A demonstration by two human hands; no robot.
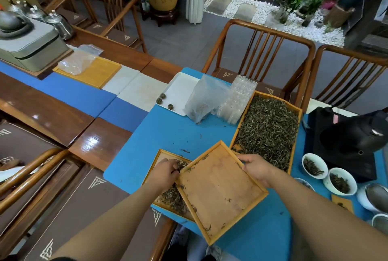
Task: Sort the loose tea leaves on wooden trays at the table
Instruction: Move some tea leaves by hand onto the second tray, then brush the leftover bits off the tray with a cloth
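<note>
A nearly bare wooden tray [218, 191] lies tilted over the edge of a lower wooden tray [165, 202] that holds a heap of loose tea leaves [174, 199]. My right hand [257, 169] grips the tilted tray's far right rim. My left hand [165, 171] reaches into the lower tray and pinches some tea leaves at the tilted tray's left edge. A long wooden tray [296, 113] full of dark tea leaves stands behind, to the right.
White cups [314, 166] with tea leaves and a black kettle stand [344, 141] sit at the right. A white tray [178, 90] with three tea balls, a plastic bag [205, 99] and clear moulds [237, 101] lie behind. Chairs ring the blue-matted table [168, 134].
</note>
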